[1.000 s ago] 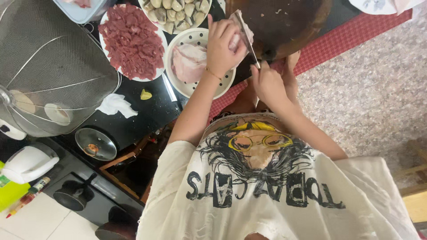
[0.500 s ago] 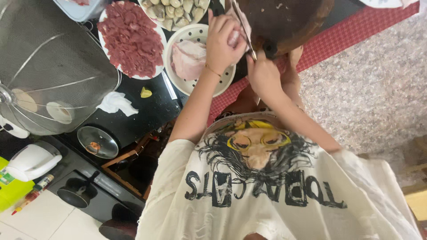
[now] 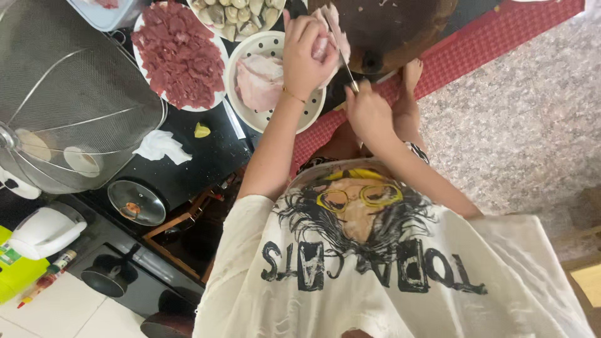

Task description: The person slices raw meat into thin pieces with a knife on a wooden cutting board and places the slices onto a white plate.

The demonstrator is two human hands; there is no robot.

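1. While the left hand [image 3: 307,53] keeps its grip clenched on a pale piece of meat [image 3: 330,31], it has shifted a little up and over toward the dark round chopping board [image 3: 400,25] since a second ago; the meat now hangs at the board's near edge rather than above the white perforated dish [image 3: 275,44].
2. The right hand [image 3: 369,112] stays closed around the handle of a thin knife [image 3: 343,57]; the blade runs up along the meat, touching or just beside it, I cannot tell which.
3. Reading of the change: the trimming goes on, piece held in the air between both hands.
4. More pale meat [image 3: 260,81] lies in the dish, just left of the left wrist.
5. Nearby on the black counter [image 3: 206,156]: a plate of sliced red meat [image 3: 178,53], a bowl of pale round pieces [image 3: 235,12], a mesh food cover [image 3: 69,94].
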